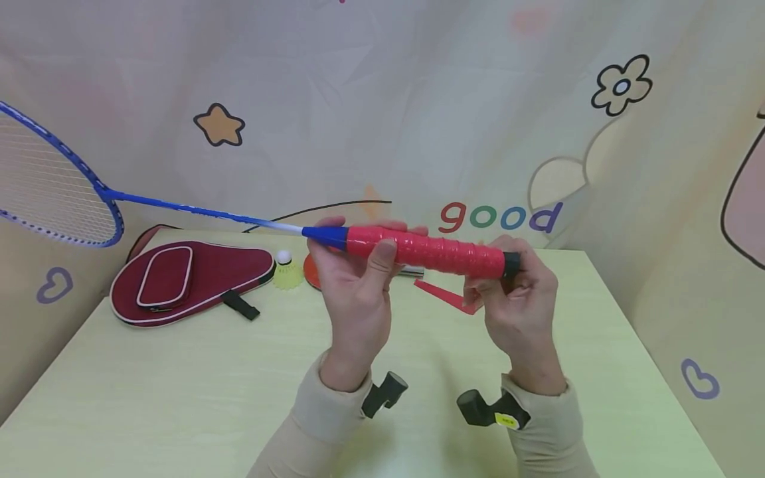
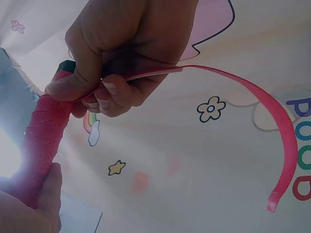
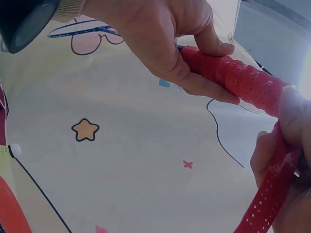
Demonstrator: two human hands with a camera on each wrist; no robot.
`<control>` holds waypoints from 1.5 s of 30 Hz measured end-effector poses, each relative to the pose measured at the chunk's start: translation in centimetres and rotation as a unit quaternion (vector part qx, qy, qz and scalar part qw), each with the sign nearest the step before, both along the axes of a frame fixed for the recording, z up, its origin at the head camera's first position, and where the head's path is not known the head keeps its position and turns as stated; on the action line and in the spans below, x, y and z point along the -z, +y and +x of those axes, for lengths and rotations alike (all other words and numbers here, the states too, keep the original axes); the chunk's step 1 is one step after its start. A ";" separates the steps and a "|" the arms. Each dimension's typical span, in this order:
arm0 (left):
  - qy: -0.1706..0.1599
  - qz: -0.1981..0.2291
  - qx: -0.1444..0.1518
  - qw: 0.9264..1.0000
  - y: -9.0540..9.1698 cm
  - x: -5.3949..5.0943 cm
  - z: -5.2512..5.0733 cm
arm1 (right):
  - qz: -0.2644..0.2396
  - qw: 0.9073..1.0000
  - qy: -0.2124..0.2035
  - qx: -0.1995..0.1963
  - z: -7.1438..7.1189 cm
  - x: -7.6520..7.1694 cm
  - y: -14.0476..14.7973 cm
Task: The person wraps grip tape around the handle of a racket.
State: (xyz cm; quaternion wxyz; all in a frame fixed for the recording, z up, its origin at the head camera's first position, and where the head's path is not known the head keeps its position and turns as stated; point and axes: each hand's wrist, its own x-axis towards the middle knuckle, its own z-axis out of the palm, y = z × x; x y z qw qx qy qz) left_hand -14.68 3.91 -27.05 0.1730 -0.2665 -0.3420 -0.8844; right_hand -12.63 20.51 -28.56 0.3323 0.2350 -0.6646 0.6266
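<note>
A blue badminton racket [image 1: 209,211] is held up above the table, its head cut off at the left edge of the head view. Its handle [image 1: 424,252] is wrapped in red perforated grip tape, with a black butt end [image 1: 511,263] showing. My left hand [image 1: 358,299] holds the handle near the blue cone, thumb on the near side. Close to the butt end, my right hand [image 1: 526,305] pinches the red tape against the handle. A loose tail of tape [image 2: 282,121] curves away from the right hand, its free end hanging in the left wrist view.
A maroon paddle case [image 1: 215,272] lies at the table's back left. Beside it stand a yellow shuttlecock [image 1: 288,272] and a red paddle [image 1: 311,271], partly hidden behind my left hand. A shiny metallic object [image 1: 412,271] shows behind the handle. A patterned cloth [image 1: 382,119] hangs behind.
</note>
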 end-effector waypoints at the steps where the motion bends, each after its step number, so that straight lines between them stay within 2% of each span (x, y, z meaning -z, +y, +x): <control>1: -0.002 -0.001 0.002 1.000 0.0 0.0 0.0 | 0.002 1.000 0.000 0.004 0.0 0.0 0.0; 4: -0.019 0.006 0.002 1.000 -0.1 -0.1 0.0 | 0.009 1.000 0.004 0.002 0.1 -0.1 0.1; 7: -0.049 0.007 -0.004 0.999 -0.2 -0.1 -0.1 | 0.007 1.000 -0.001 -0.016 0.2 -0.1 0.2; 9: -0.069 -0.001 -0.014 0.998 -0.3 -0.1 -0.1 | -0.002 0.999 -0.012 -0.032 0.3 -0.2 0.2; 12: -0.083 -0.021 -0.023 0.996 -0.4 0.0 -0.2 | -0.015 0.999 -0.023 -0.045 0.3 -0.2 0.2; 14: -0.081 -0.033 -0.028 0.996 -0.5 0.0 -0.2 | -0.021 0.998 -0.026 -0.046 0.4 -0.3 0.2; 17: -0.063 -0.043 -0.018 0.997 -0.5 0.0 -0.2 | -0.018 0.999 -0.017 -0.024 0.4 -0.3 0.1; 22: 0.006 -0.030 0.020 0.999 -0.3 -0.1 -0.3 | -0.011 1.000 -0.016 0.010 0.3 -0.2 0.1; 25: 0.044 -0.019 0.024 0.999 -0.3 -0.1 -0.4 | -0.006 0.999 -0.032 -0.002 0.3 -0.2 0.3; 27: 0.052 -0.019 0.014 0.998 -0.3 0.0 -0.5 | -0.001 0.999 -0.039 -0.019 0.3 -0.2 0.5; 30: 0.045 -0.021 -0.003 0.999 -0.4 0.0 -0.5 | 0.013 0.998 -0.042 -0.041 0.3 -0.3 0.7; 33: 0.025 -0.022 -0.009 0.999 -0.3 0.1 -0.4 | 0.014 0.998 -0.029 -0.050 0.2 -0.3 0.7; 37: 0.002 -0.024 -0.017 1.000 -0.3 0.2 -0.3 | 0.013 0.999 -0.014 -0.028 0.0 -0.2 0.4; 40: -0.001 -0.025 -0.021 0.999 -0.2 0.2 -0.3 | 0.017 1.000 -0.009 -0.007 -0.1 -0.2 0.4; 45: -0.023 -0.024 -0.027 0.999 -0.3 0.1 -0.2 | 0.028 1.000 -0.008 0.000 -0.1 -0.2 0.5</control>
